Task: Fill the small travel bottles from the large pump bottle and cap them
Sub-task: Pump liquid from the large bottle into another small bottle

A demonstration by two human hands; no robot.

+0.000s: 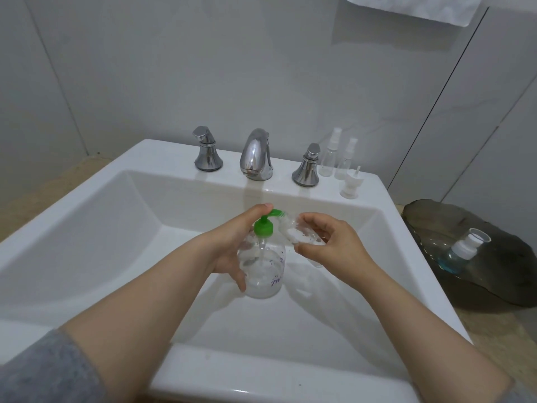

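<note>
Over the white sink basin (87,228), my left hand (232,242) grips the clear pump bottle (266,274), and its thumb rests on the green pump head (266,223). My right hand (331,242) holds a small clear travel bottle (302,237) tilted with its mouth at the green spout. Two capped spray bottles (338,157) stand on the sink ledge at the back right. A loose white spray cap (351,184) sits in front of them.
A chrome faucet (257,155) with two handles (207,151) (308,167) stands on the back ledge. On the right counter, a dark glass dish (494,274) holds a bottle of blue liquid (462,251). A white towel (412,7) hangs above.
</note>
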